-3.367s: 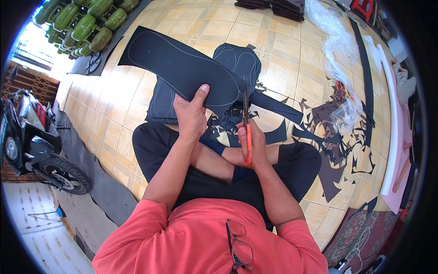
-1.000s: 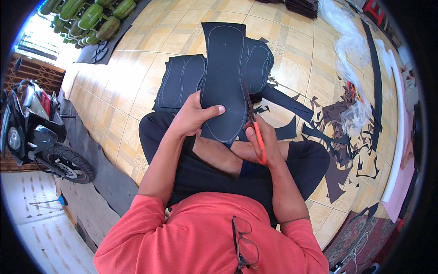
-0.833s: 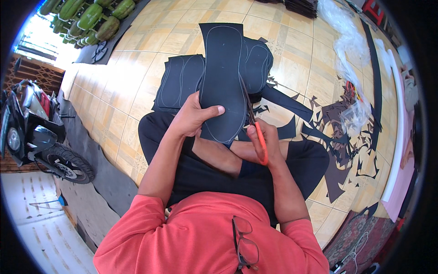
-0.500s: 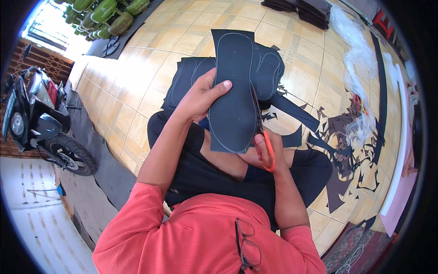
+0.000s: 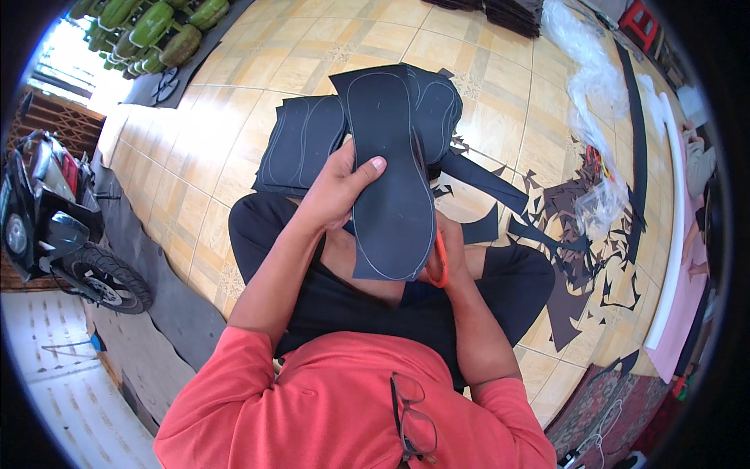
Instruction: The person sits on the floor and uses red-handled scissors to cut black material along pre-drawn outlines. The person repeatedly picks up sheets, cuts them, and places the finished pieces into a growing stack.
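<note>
My left hand (image 5: 344, 187) grips a dark sheet (image 5: 384, 180) by its left edge, thumb on top and the other fingers beneath. A pale sole-shaped outline is drawn on the sheet, which hangs over my lap. My right hand (image 5: 453, 246) is closed round orange-handled scissors (image 5: 441, 260) at the sheet's lower right edge. Most of the blades lie hidden behind the sheet. Beyond it, on the floor, rest more dark sheets marked with similar outlines, one lot (image 5: 303, 144) to the left and another (image 5: 442, 117) to the right.
Dark offcuts (image 5: 574, 211) litter the tiled floor to my right, beside crumpled clear plastic (image 5: 598, 102). A stack of dark sheets (image 5: 512, 16) lies at the far side. A motorcycle (image 5: 70, 227) stands left, with green gas cylinders (image 5: 152, 31) behind. Glasses (image 5: 414, 418) hang from my shirt.
The sheet has tilted, its top leaning further left, and sits slightly lower. The scissors have gone further behind its edge, covering their blades. The whole view has shifted a little.
</note>
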Motion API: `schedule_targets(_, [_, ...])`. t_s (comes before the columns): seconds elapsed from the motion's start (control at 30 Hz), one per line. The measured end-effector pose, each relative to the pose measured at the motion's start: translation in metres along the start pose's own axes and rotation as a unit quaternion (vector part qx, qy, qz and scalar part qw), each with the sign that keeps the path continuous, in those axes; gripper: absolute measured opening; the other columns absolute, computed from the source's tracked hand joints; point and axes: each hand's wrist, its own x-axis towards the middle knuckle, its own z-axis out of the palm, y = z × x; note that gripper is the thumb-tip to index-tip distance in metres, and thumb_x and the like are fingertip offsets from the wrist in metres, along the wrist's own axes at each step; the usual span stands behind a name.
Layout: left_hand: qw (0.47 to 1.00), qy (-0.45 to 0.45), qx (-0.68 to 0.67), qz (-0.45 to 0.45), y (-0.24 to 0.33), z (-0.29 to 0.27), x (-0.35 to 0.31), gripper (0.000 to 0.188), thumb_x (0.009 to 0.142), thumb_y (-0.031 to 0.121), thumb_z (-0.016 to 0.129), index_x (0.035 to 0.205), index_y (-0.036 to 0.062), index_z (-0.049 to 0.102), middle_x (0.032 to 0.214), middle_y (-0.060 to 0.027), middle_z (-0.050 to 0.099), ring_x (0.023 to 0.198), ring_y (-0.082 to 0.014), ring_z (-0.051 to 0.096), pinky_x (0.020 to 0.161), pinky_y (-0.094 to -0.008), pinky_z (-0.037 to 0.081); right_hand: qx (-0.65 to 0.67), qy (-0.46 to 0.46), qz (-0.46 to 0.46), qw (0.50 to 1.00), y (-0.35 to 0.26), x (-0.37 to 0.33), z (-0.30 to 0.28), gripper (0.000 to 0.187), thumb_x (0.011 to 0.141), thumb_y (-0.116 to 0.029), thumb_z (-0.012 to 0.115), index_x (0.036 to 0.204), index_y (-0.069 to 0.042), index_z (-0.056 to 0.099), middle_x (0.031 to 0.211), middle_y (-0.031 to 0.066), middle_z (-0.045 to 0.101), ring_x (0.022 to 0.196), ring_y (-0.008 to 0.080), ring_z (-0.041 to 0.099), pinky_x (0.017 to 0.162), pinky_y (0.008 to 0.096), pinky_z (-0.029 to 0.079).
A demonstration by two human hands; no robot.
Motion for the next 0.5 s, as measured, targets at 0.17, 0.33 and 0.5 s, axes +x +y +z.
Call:
schedule_targets(0.17, [1.000,-0.024,0.012,0.001,-0.014,0.009,-0.011,0.039,0.095,0.016,0.060,0.128,-0.0016,0.049,0.113,-0.0063,0.061,0.101,-0.0114,0.057,0.090,-0.0273,0.047,0.053,0.048,0.010,0.997,-0.001,0.003,0.007,0.014,0.088,-0.010,0.061,0.098,0.001,0.062,0.083,0.0125,0.067,0.076,0.0180,0.064,0.069,0.0307,0.050])
schedule_targets(0.33, [0.992,-0.007,-0.119,-0.033,-0.023,0.016,-0.018,0.039,0.095,0.015,0.061,0.128,-0.0011,0.050,0.114,-0.0076,0.062,0.100,-0.0137,0.061,0.087,-0.0291,0.050,0.043,0.008,0.012,0.999,-0.019,-0.002,0.001,0.017,0.085,-0.007,0.064,0.100,0.001,0.064,0.089,0.0100,0.070,0.084,0.0132,0.064,0.074,0.0292,0.051])
schedule_targets(0.5, [0.998,-0.017,-0.053,-0.019,-0.007,-0.014,0.007,0.032,0.094,0.019,0.063,0.118,-0.0020,0.058,0.105,-0.0075,0.067,0.093,-0.0144,0.064,0.082,-0.0295,0.052,0.022,-0.034,0.005,0.999,-0.019,-0.002,0.002,0.020,0.083,-0.001,0.065,0.104,0.001,0.066,0.091,0.0087,0.071,0.084,0.0123,0.065,0.072,0.0292,0.052])
